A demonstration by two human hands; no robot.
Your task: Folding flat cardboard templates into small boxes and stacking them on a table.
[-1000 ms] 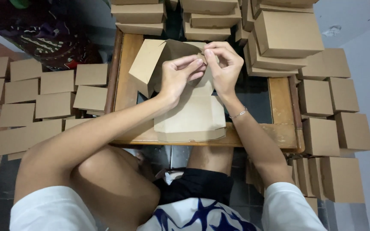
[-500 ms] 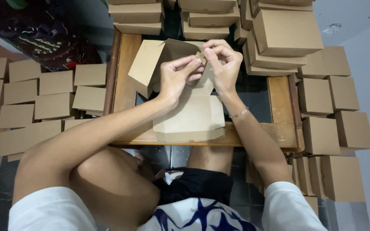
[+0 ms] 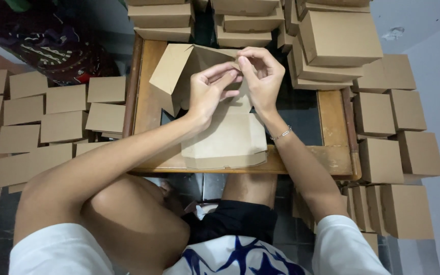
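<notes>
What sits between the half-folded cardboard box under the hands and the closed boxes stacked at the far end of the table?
Nothing distinct: in the head view the half-folded box reaches up almost to the stacked boxes, with both hands pinching its far edge.

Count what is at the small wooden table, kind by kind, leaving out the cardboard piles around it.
Bare hands: 2 (left hand, right hand)
Part-folded brown cardboard box: 1
Thin silver wrist bracelet: 1
Brown wooden table: 1
Total: 5
</notes>
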